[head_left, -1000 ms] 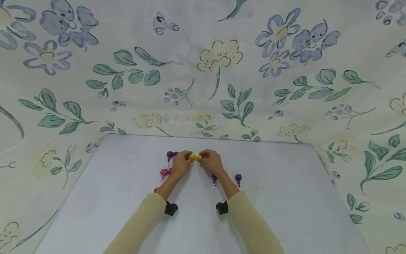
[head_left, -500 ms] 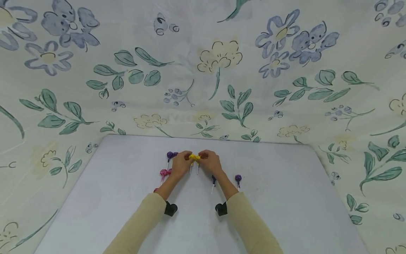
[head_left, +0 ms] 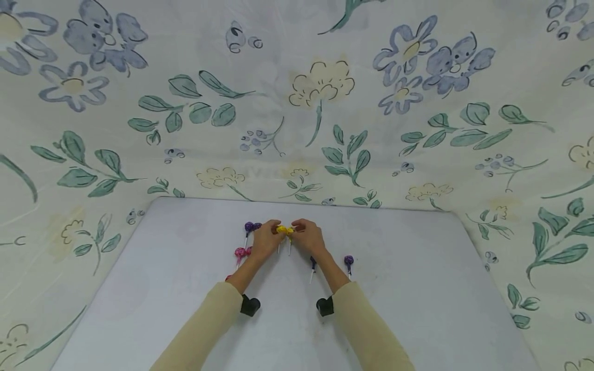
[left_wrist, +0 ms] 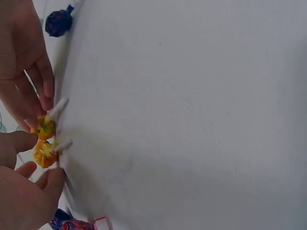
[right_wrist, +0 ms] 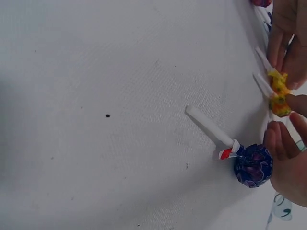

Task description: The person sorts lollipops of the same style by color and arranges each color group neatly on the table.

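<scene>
Two yellow-wrapped lollipops stand side by side near the table's far edge, white sticks toward me. My left hand (head_left: 266,239) pinches the left yellow lollipop (head_left: 281,229) between thumb and fingers. At the right yellow lollipop (head_left: 290,231), my right hand (head_left: 308,237) has its thumb against the wrapper and its fingers close around the candy head. In the left wrist view the two heads, the near one (left_wrist: 45,154) and the far one (left_wrist: 45,127), almost touch. Fingers partly cover both heads in the head view.
Left of my hands lie purple lollipops (head_left: 249,226) and pink lollipops (head_left: 239,252), partly behind the left hand and arm. One purple lollipop (head_left: 313,263) lies beside my right wrist, another (head_left: 349,261) farther right. A flowered cloth (head_left: 260,103) rises behind the white table (head_left: 408,288).
My right hand has shifted slightly left with the right yellow lollipop, bringing it closer to the left one. The left hand has stayed nearly in place.
</scene>
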### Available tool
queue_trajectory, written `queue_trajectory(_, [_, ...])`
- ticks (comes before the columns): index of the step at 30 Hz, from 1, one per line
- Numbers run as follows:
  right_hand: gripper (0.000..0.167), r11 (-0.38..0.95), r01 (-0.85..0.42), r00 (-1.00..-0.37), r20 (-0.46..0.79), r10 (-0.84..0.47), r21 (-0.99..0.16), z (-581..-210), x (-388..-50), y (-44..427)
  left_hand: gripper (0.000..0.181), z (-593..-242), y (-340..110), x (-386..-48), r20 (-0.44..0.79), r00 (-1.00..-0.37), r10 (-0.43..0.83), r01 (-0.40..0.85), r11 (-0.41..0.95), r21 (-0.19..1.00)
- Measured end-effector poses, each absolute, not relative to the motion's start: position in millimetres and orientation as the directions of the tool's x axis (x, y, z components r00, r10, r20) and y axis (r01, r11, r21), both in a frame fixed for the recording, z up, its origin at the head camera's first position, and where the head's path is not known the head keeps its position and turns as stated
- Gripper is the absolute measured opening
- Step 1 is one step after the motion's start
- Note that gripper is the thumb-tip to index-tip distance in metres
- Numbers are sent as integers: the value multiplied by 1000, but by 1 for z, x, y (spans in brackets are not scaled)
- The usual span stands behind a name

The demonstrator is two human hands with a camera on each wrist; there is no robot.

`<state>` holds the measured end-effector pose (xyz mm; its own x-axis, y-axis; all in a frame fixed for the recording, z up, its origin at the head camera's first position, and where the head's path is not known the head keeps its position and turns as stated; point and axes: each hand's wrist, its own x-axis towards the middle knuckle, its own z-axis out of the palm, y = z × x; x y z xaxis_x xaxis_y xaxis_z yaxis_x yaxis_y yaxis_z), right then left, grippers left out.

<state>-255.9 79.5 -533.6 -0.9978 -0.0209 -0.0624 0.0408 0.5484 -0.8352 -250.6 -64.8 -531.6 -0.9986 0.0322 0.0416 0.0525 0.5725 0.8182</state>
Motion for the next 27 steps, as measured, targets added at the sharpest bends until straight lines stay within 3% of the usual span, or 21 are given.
queue_trajectory(5, [30,534,53,-998,-69,-9,-844,-532,-253,83,45,-527,-63,-247,24,-999,34,40,586,809])
queue_trajectory(11, [26,525,-7,-999,-20,-45,-851,-520,-249,94,47,-518,-62,-241,89,-995,43,97,591,801])
queue_trajectory(27, [25,499,-74,-997,72,-22,-864,-497,-218,155,39,-504,-51,-212,105,-974,200,177,386,905])
